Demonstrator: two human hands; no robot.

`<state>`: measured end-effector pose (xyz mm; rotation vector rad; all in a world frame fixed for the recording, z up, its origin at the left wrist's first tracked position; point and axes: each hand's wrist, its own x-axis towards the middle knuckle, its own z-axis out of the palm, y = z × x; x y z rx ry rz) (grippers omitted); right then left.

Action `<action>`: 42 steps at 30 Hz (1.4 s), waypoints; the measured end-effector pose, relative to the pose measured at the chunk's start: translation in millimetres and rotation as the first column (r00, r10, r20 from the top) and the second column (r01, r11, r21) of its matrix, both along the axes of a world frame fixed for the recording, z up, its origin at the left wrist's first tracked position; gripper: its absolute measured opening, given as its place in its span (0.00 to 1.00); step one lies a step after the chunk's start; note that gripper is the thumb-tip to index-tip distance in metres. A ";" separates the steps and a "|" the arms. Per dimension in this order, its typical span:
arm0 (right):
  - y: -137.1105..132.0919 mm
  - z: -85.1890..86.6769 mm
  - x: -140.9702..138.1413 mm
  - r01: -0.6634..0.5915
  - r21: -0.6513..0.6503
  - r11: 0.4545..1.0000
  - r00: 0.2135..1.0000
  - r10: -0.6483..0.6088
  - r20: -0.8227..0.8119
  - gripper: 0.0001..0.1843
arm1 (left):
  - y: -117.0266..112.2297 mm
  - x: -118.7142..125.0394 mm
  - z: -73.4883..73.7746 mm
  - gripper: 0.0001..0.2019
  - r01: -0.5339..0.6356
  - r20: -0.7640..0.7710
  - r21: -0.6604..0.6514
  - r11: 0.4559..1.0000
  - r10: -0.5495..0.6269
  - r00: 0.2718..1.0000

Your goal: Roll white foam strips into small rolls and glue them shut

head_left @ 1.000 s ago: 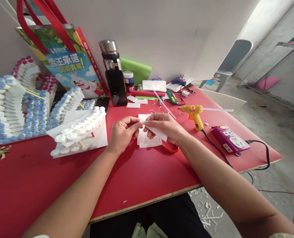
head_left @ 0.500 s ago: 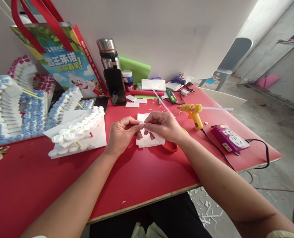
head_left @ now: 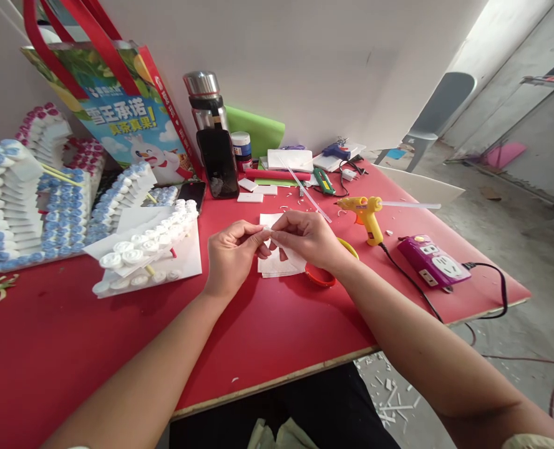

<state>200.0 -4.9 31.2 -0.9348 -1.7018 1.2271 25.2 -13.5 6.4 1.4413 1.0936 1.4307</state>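
My left hand [head_left: 233, 255] and my right hand [head_left: 307, 240] meet over the table, thumbs and fingertips pinched together on a small piece of white tissue paper [head_left: 267, 229]. Most of that piece is hidden by the fingers. Under the hands lies a stack of white tissue paper sheets [head_left: 277, 269]. Beside my right wrist are scissors [head_left: 321, 276] with red and yellow loop handles; their blades are hidden. To the left stands a white card model [head_left: 188, 249] carrying rows of white rolled-paper roses [head_left: 131, 255].
On the red table [head_left: 258, 349], a yellow glue gun [head_left: 365, 215] and purple power strip [head_left: 433, 262] sit to the right, with trailing cords. Blue-and-white rose models [head_left: 5, 206], a shopping bag [head_left: 122, 118], a phone [head_left: 217, 163] and a steel flask [head_left: 203, 93] stand left and behind.
The white strip that hung below my right hand no longer shows there, and more of the scissors' handles is visible. Both hands keep nearly the same place and pinch.
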 end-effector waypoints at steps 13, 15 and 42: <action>3.8 1.8 7.6 -0.039 -0.054 0.998 0.998 0.036 -0.049 0.13 | 1.4 -7.1 9.2 0.07 0.208 0.084 -0.128 0.970 -0.199 0.976; 4.8 4.0 11.1 -0.111 -0.066 0.992 0.990 0.105 -0.092 0.14 | 4.8 -10.4 9.1 0.06 0.299 0.193 -0.209 0.931 -0.260 0.946; 10.9 -7.4 6.5 0.083 -0.022 0.996 0.984 -0.078 0.159 0.10 | 5.1 -9.5 9.9 0.14 0.293 0.024 -0.264 0.919 -0.297 0.954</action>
